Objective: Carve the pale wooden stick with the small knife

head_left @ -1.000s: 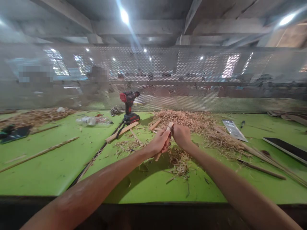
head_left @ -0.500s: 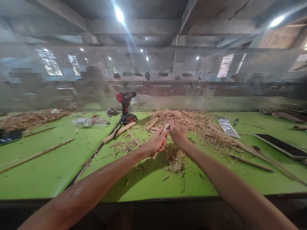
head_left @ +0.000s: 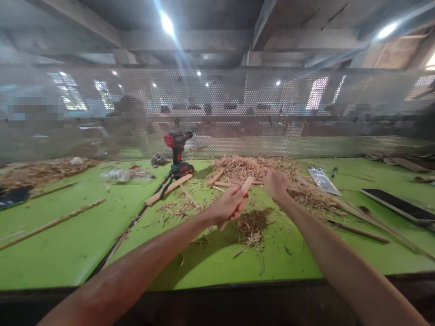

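My left hand (head_left: 228, 204) is closed around a short wooden stick (head_left: 245, 187) that points up and away over the green table (head_left: 68, 235). My right hand (head_left: 275, 183) is a closed fist a little right of the stick's tip, apart from it; what it grips is hidden, so I cannot name it. Below both hands lies a small heap of wood shavings (head_left: 252, 226). A much bigger pile of shavings (head_left: 258, 166) spreads just beyond them.
A red and black cordless drill (head_left: 178, 151) stands at the back, with a plastic bottle (head_left: 124, 174) to its left. Long sticks (head_left: 54, 221) lie left, thin rods (head_left: 360, 231) right. A dark flat slab (head_left: 396, 204) and a foil packet (head_left: 322, 179) lie right. Perforated mesh (head_left: 217, 113) backs the table.
My right hand has pulled away from the stick's tip to the right and further off. My left hand keeps hold of the stick and has shifted slightly right.
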